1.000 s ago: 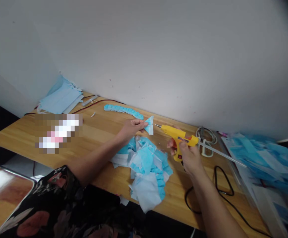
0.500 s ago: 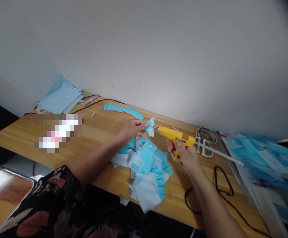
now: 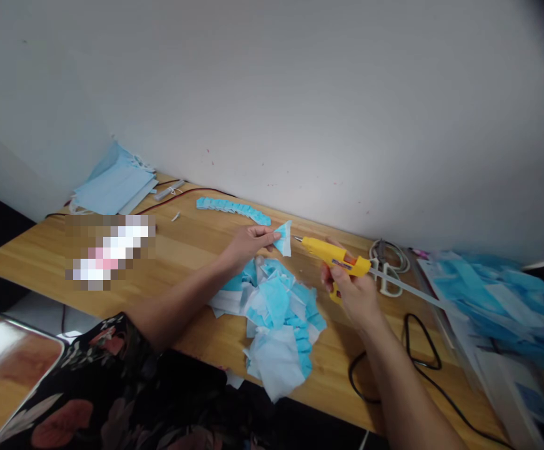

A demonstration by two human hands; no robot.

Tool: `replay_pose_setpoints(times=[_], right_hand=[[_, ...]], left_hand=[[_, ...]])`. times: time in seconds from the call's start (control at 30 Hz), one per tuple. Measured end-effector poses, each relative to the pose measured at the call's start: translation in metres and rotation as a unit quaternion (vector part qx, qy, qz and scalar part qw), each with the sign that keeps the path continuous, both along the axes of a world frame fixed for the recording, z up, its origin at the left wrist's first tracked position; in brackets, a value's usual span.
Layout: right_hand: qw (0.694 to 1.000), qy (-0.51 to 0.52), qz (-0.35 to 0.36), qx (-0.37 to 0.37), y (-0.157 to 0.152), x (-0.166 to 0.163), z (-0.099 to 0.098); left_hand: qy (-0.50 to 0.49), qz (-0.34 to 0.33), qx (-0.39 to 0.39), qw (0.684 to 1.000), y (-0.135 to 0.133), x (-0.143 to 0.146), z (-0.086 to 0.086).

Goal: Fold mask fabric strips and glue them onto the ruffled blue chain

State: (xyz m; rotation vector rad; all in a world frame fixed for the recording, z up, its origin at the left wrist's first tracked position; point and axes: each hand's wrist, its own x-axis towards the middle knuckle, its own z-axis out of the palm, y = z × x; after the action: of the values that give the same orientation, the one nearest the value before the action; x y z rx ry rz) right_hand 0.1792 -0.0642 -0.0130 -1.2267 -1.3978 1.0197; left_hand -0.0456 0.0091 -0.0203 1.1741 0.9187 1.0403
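Observation:
My left hand (image 3: 248, 242) pinches a small folded blue fabric piece (image 3: 283, 237) above the wooden table (image 3: 182, 250). My right hand (image 3: 353, 294) is wrapped round the grip of a yellow glue gun (image 3: 335, 255), its metal nozzle pointing left and almost touching the blue piece. A clear glue stick pokes out of the gun's back. Below both hands lies a heap of cut blue and white fabric pieces (image 3: 276, 312). A glued strip of blue folded pieces (image 3: 232, 209) lies near the wall.
A stack of blue face masks (image 3: 112, 184) lies at the far left by the wall. White scissors (image 3: 386, 269) lie right of the gun. A black cord (image 3: 416, 356) loops over the table's right part. More blue masks (image 3: 501, 300) fill a tray at right.
The glue gun's nozzle pressed into the blue piece half a second ago and has now pulled back slightly to the right. My left hand stayed nearly still.

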Motion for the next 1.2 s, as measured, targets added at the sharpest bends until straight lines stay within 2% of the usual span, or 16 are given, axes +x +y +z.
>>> replay_pose_setpoints(times=[0.1, 0.37, 1.2], right_hand=[[1.0, 0.005, -0.01, 0.014, -0.0007, 0.0033, 0.0012], [0.998, 0.031, 0.058, -0.002, -0.0039, 0.0014, -0.0003], [0.999, 0.002, 0.031, -0.026, -0.0016, 0.0002, -0.0003]], left_hand=[[-0.006, 0.008, 0.0, 1.0, 0.001, 0.0001, -0.0008], [-0.009, 0.021, -0.001, 1.0, 0.0005, 0.0002, 0.0016], [-0.01, 0.012, -0.005, 1.0, -0.0016, 0.0016, 0.0044]])
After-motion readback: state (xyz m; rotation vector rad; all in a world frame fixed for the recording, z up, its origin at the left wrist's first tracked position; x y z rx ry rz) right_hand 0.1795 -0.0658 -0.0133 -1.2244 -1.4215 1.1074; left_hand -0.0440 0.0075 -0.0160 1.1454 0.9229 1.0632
